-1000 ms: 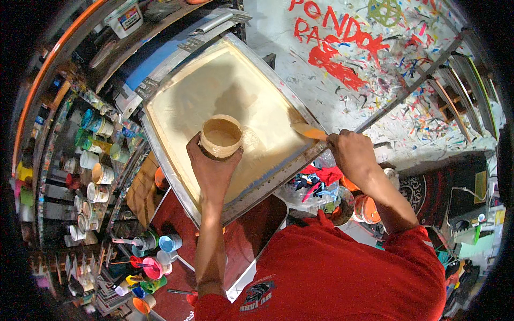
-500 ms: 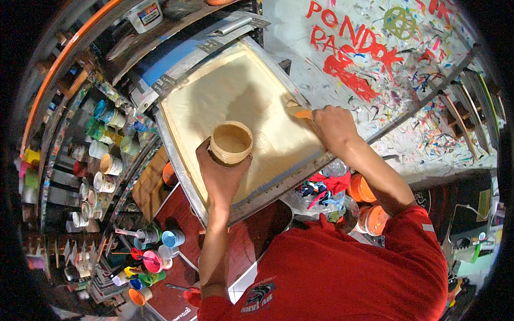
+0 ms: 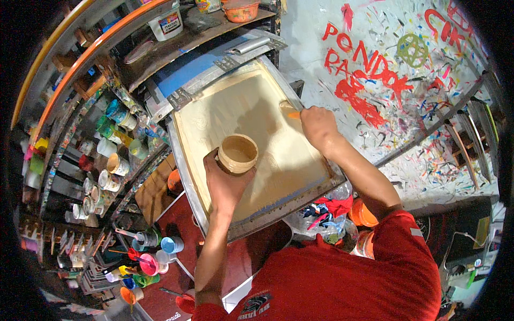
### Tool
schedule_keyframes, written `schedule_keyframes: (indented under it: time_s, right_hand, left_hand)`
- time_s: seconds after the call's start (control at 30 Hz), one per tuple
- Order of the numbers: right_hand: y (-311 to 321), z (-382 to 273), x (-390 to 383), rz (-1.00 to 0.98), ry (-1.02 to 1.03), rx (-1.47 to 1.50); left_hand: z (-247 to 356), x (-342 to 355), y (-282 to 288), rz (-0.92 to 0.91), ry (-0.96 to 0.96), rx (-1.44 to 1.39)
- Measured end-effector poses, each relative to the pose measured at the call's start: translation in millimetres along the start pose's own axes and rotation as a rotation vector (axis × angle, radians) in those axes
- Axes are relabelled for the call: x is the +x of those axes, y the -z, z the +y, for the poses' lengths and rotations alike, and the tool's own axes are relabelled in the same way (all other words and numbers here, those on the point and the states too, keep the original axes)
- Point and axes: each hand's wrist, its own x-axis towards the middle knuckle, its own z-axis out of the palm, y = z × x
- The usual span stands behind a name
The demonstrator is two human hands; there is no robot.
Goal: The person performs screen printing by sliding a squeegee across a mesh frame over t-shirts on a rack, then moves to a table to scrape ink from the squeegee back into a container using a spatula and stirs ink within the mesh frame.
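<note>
My left hand is closed round a small round cup, smeared with cream paint inside and out, and keeps it above the left-middle of a screen-printing frame. The cup's mouth tilts toward me. In my right hand is a small scraper with an orange handle; its cream-coated blade touches or hovers over the screen's right border, I cannot tell which. Cream paint covers the screen mesh inside the metal frame. Shadows of my arms and head fall across it.
Hinge clamps hold the frame's far end. Shelves of paint pots line the left, with open cups below them. A bag of coloured rags and an orange bucket stand right of the frame. The wall is paint-splashed.
My right hand has moved with the scraper toward the far end, along the screen's right border. The cup has shifted only slightly. The whole view has swung, showing more of the far shelf.
</note>
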Motion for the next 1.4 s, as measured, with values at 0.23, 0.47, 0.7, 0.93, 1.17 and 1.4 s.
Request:
schedule_keyframes:
  time_s: [0.23,0.47,0.7,0.93,1.17,1.4]
  right_hand:
    - [-22.4,-4.2,59.8,0.043,0.049,0.050]
    - [-50.1,-6.8,123.2,0.325,0.110,0.069]
    - [-90.4,19.4,107.0,0.371,0.047,0.283]
    - [-67.5,25.8,24.9,0.556,0.266,0.525]
    - [-33.8,28.0,-28.1,0.484,0.385,0.481]
    - [-26.9,34.5,-47.5,0.534,0.667,0.289]
  left_hand:
    - [1.9,0.4,-2.7,-0.008,0.074,-0.044]
    - [-1.8,8.9,6.4,0.028,0.085,-0.008]
    - [-3.2,22.0,0.8,0.087,0.123,-0.018]
    - [-48.2,74.6,-47.6,0.073,0.028,0.093]
    - [-24.6,89.4,-67.0,0.014,0.025,0.084]
    - [-34.3,80.2,-61.1,0.041,-0.097,-0.029]
